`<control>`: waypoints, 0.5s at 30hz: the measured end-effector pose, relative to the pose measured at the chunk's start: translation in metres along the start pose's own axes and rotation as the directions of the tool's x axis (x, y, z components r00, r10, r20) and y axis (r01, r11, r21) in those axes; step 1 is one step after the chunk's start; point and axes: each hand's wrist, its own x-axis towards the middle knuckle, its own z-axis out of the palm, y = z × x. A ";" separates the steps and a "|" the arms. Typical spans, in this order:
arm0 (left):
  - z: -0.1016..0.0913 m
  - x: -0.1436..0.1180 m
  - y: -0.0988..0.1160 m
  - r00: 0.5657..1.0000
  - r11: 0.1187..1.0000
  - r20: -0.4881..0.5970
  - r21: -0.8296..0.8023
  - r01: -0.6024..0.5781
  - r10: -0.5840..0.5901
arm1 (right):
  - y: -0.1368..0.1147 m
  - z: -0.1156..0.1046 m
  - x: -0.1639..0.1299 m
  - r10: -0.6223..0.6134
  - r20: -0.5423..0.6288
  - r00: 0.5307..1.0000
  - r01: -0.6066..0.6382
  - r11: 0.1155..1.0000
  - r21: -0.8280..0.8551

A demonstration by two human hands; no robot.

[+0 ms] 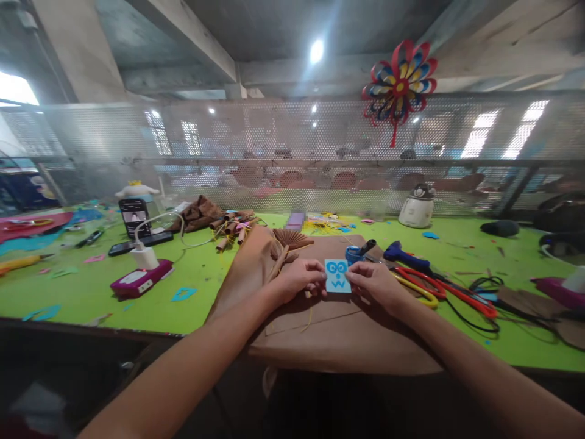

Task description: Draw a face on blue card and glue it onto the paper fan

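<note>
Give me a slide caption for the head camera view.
Both hands, left hand and right hand, hold a blue card over brown paper.

Blue card [338,275]: thin paper, matt, pinched between left hand [299,279] and right hand [375,284]. Under it, brown sheet [338,341]: kraft-type paper, matt, creased. Table top [150,305] left of the sheet: bright green, smooth, low sheen. Scissors [441,291] right of the sheet: glossy red and yellow plastic handles. Screen [292,140] behind the sheet: perforated metal, dull grey.
</note>
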 end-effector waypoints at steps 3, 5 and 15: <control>-0.006 0.000 0.005 0.993 1.000 -0.114 -0.008 -0.020 0.019 | 0.002 -0.001 0.001 -0.007 -0.002 1.000 0.007 1.000 -0.001; -0.016 0.001 0.010 0.974 0.999 -0.224 -0.006 -0.043 0.040 | 0.003 -0.001 0.001 0.002 0.007 1.000 -0.002 1.000 0.001; -0.100 -0.007 0.037 0.721 0.998 -0.691 0.002 -0.068 0.051 | 0.009 0.000 0.002 0.008 0.064 0.998 -0.008 1.000 -0.006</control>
